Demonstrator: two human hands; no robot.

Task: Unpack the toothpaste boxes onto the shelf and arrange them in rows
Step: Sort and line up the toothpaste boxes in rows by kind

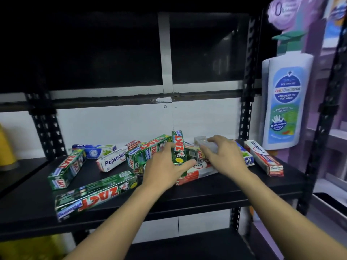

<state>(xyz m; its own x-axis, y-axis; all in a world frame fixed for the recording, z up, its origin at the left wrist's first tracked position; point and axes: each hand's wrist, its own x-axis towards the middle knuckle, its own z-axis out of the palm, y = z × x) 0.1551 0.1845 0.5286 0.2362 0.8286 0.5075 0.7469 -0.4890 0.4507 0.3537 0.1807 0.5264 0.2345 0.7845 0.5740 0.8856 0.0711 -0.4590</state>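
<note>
Several toothpaste boxes lie scattered on the black shelf (pixel 216 190). My left hand (pixel 165 171) grips a green ZACT box (pixel 178 145) that stands tilted in the middle of the pile, fingers on its left side and thumb at its lower right. My right hand (pixel 225 156) holds a pale, blurred small box (pixel 200 141) between thumb and fingers just to the right. Other green ZACT boxes lie at the front left (pixel 97 196), the left (pixel 66 168) and the centre (pixel 146 150). A white Pepsodent box (pixel 112 159) and a red-white box (pixel 264 158) lie to the sides.
A large white anti-bacterial wash bottle (pixel 285 102) hangs at the right, beside the black perforated upright (pixel 246 117). Another upright (pixel 45 128) stands at the left, with a yellow object (pixel 6 147) beyond it. A white wall backs the shelf.
</note>
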